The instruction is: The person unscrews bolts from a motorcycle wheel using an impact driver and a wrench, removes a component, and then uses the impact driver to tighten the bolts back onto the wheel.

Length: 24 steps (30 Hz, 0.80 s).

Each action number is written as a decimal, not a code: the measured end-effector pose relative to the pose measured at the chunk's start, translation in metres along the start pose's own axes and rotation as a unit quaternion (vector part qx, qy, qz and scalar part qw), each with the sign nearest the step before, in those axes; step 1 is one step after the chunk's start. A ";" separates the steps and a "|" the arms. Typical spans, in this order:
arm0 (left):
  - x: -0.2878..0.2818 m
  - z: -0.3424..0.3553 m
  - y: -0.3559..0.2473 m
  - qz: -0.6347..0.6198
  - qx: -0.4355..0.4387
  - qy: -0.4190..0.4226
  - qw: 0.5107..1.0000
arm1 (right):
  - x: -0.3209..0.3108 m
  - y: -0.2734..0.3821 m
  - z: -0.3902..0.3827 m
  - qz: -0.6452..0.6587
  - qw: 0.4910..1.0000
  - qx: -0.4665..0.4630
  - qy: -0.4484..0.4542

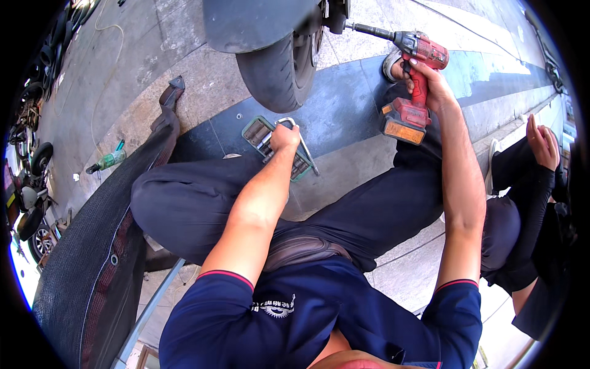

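A red cordless impact wrench [424, 49] is in my right hand [433, 86], whose fingers wrap its grip. Its long dark socket extension [372, 31] points left, with the tip close to the dark parts [335, 15] beside a scooter wheel. The wheel's tyre [270, 74] sits under a dark fender [246, 24]. Lower down, my left hand [284, 138] is closed over a green tool case [253, 130] holding several metal tools. A bent silver bar [308, 152] passes by its fingers, which seem to grip it; their undersides are hidden.
A green power tool [109, 161] lies on the floor at left, near a dark mesh sheet [92, 264]. Another person's hand [542, 144] and dark-clad legs are at right. Motorcycle parts and tyres [42, 160] line the far left. A thin hose [117, 37] crosses the floor.
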<state>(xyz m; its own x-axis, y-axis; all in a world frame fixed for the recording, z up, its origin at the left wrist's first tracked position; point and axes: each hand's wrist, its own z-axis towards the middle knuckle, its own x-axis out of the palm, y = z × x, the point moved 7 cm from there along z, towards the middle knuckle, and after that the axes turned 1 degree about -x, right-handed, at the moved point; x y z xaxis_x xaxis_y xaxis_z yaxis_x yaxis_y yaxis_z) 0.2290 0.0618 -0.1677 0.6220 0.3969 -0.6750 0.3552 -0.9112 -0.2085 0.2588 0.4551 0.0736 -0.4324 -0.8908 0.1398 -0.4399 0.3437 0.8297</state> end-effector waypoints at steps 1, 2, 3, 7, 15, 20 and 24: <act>-0.004 -0.010 -0.010 0.039 -0.004 -0.021 0.999 | -0.003 -0.003 0.005 0.002 1.000 -0.002 0.004; 0.003 -0.008 -0.015 0.067 0.026 -0.006 0.997 | -0.006 -0.007 0.010 0.004 1.000 -0.003 0.007; 0.006 -0.005 -0.021 0.094 0.055 0.006 0.994 | -0.004 -0.009 0.017 -0.004 1.000 -0.002 0.021; 0.016 0.001 -0.031 0.123 0.097 0.015 0.988 | 0.006 -0.006 0.010 0.027 0.993 0.061 0.099; -0.050 0.001 -0.025 -0.331 0.103 -0.140 0.928 | -0.008 -0.007 0.023 0.014 0.992 0.085 0.091; -0.214 -0.004 -0.075 -0.361 0.244 -0.243 0.867 | -0.015 -0.010 0.032 -0.008 0.992 0.101 0.078; -0.262 0.018 -0.106 -0.319 0.275 -0.150 0.895 | -0.022 -0.013 0.038 -0.015 0.993 0.101 0.051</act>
<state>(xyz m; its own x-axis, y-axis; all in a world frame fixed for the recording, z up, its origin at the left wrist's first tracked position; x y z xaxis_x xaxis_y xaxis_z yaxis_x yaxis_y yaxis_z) 0.0161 0.0522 0.0184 0.1701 0.8830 -0.4374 0.1228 -0.4594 -0.8797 0.2442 0.4814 0.0397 -0.3396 -0.9233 0.1794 -0.6053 0.3606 0.7096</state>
